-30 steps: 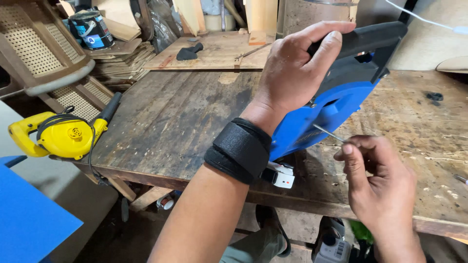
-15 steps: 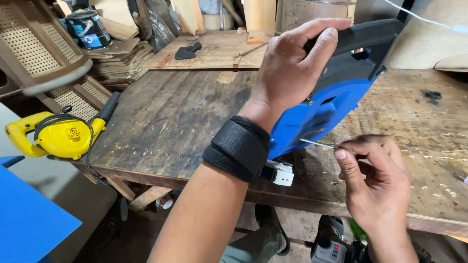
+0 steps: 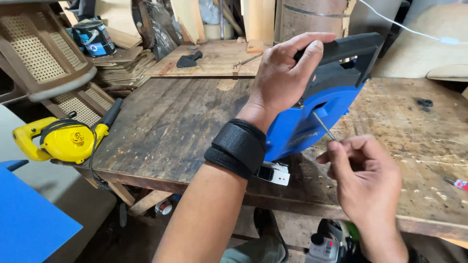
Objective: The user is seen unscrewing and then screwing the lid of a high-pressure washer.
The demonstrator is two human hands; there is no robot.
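My left hand point(image 3: 282, 78), with a black wrist wrap, grips the black handle of a blue power tool point(image 3: 317, 117) held tilted over a worn wooden workbench point(image 3: 170, 126). My right hand point(image 3: 363, 175) pinches a thin metal key point(image 3: 324, 125) between thumb and fingers. The key's tip touches the tool's blue side near a small opening. A white part point(image 3: 277, 174) of the tool shows below my left wrist.
A yellow handheld blower point(image 3: 63, 140) lies at the bench's left corner. A cane-backed chair point(image 3: 44, 63), a paint can point(image 3: 95, 36) and stacked wood stand at the back left. A small screwdriver point(image 3: 456, 183) lies at the right edge. A blue panel point(image 3: 29, 219) is at lower left.
My right hand has risen and swung the thin key from nearly level to pointing up-left into the tool's blue side. My left hand keeps its grip on the tool.
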